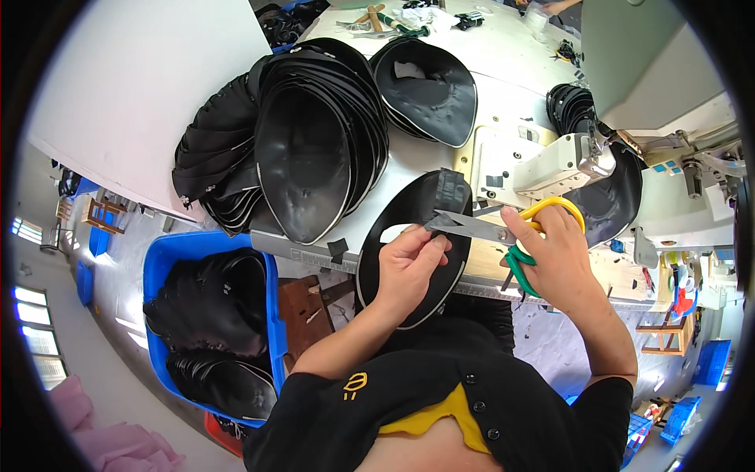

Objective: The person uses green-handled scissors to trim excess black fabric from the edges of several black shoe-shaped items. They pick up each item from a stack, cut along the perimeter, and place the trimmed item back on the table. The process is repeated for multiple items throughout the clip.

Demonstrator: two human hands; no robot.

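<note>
My right hand (560, 256) grips a pair of scissors (481, 229) with one yellow and one green handle loop. Their blades point left, parted at a black strip beside my left fingertips. My left hand (410, 263) is closed in a pinch at that strip; the exact bit between the fingers is too small to make out. Under both hands lies a black oval moulded piece (373, 271) at the table's front edge, with a flat black band (451, 190) at its far end. A white patch shows through beside my left fingers.
Stacks of similar black pieces (303, 157) stand at the left, with a smaller stack (429, 94) behind. A sewing machine (562, 165) occupies the right, with more black pieces (613, 197) beside it. Below left, a blue bin (279, 330) holds black pieces. Tools (377, 22) lie at the back.
</note>
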